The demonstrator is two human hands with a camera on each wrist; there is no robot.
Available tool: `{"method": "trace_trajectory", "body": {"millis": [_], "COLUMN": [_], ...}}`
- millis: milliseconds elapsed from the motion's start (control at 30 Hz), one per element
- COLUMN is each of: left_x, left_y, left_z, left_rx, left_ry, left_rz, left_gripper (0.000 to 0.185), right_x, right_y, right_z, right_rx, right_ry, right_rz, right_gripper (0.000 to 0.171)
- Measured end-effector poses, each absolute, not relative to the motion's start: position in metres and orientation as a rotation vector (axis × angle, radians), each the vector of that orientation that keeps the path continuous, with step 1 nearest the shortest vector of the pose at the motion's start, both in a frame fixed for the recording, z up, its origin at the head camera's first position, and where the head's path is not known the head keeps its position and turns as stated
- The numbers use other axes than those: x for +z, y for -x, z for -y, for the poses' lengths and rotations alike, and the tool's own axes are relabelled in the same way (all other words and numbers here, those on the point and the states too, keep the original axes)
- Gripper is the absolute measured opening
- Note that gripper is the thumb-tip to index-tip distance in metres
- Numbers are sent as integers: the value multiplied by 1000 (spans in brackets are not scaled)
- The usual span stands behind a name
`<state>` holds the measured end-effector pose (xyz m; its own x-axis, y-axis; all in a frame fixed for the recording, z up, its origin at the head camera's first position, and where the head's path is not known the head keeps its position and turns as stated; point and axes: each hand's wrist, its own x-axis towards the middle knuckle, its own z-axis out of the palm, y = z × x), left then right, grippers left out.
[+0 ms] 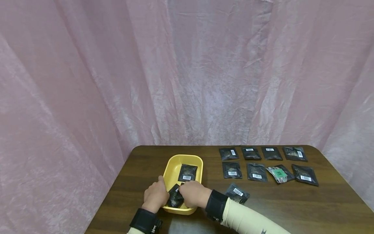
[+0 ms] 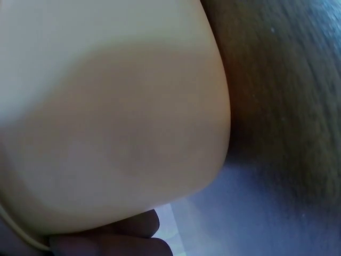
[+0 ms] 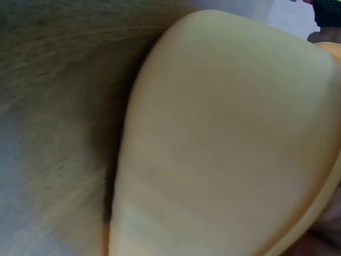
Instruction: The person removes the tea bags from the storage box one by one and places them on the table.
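Observation:
A yellow plastic tray stands on the wooden table. My left hand grips its left rim, and in the left wrist view fingers show against the outer wall. Over the tray's near right side, my right hand pinches a crinkled black packet inside the tray; its fingertips are mostly hidden. Another black packet with a white barcode label lies flat in the tray's far half. In the right wrist view the tray's outer wall fills most of the picture.
Two rows of black packets, among them one upper-row packet, lie on the right of the table. One packet carries a green label. A separate packet lies beside my right forearm. A pink curtain hangs behind.

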<state>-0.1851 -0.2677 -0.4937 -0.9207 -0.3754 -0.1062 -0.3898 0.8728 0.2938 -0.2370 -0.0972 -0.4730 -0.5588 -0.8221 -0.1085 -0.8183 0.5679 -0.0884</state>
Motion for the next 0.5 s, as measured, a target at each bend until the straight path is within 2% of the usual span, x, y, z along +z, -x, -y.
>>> {"method": "trace_trajectory", "body": {"millis": [233, 500], "left_x": [-494, -491], "left_y": [186, 185], "left_z": [268, 268], "left_rx": [494, 519], "left_ry": [624, 621], "left_rz": [-2967, -2960], "left_gripper": [44, 44], "right_x": [-479, -481], "right_y": [238, 239], "right_z": [93, 91], "right_rx": [-228, -345], "right_ry": [1465, 1419], "right_rz": [-2724, -2700], "right_gripper": [6, 16]}}
